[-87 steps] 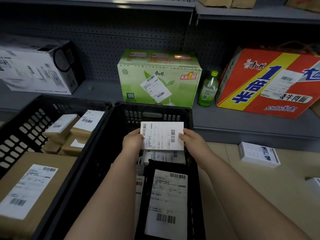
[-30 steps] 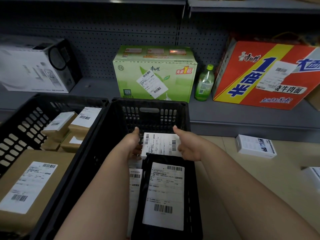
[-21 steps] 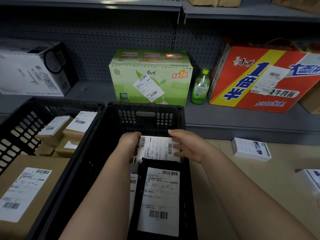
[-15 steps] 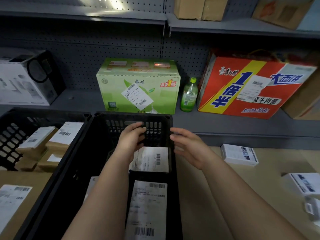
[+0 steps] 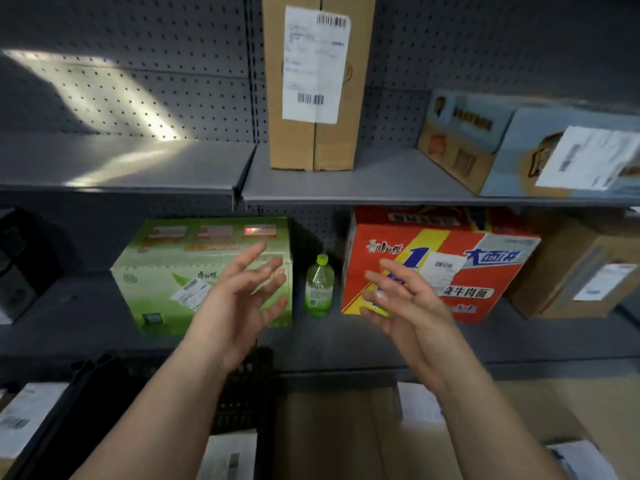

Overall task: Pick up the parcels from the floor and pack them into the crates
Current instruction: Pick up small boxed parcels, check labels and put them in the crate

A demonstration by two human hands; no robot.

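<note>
Grips empty and raised: the left grip (image 5: 239,303) and the right grip (image 5: 405,306) hang in the air with fingers spread and loose, palms roughly facing each other, pinching nothing. Directly below the left grip's wrist is the black crate (image 5: 249,393). A packed parcel (image 5: 227,459) with a label lies inside it, under the left forearm. Well out to the left of that grip, at the frame's edge, a far-left parcel (image 5: 24,420) shows, probably in a second crate, though I cannot make out its walls.

The remaining work lies below the right grip. A white parcel (image 5: 417,407) on the floor (image 5: 329,434) is half hidden behind the right wrist, and a corner parcel (image 5: 585,460) lies out to the right of that forearm.

The risk, as I judge it, comes from the view tilting up at the shelves while the parcels sit at its bottom margin. A downward reach made without looking could clip the crate's rim or miss the white parcel. Just beyond and between the two grips a green bottle (image 5: 319,287) stands upright, between a green carton (image 5: 166,271) and a red carton (image 5: 502,271). A careless forward sweep could topple it.
</note>
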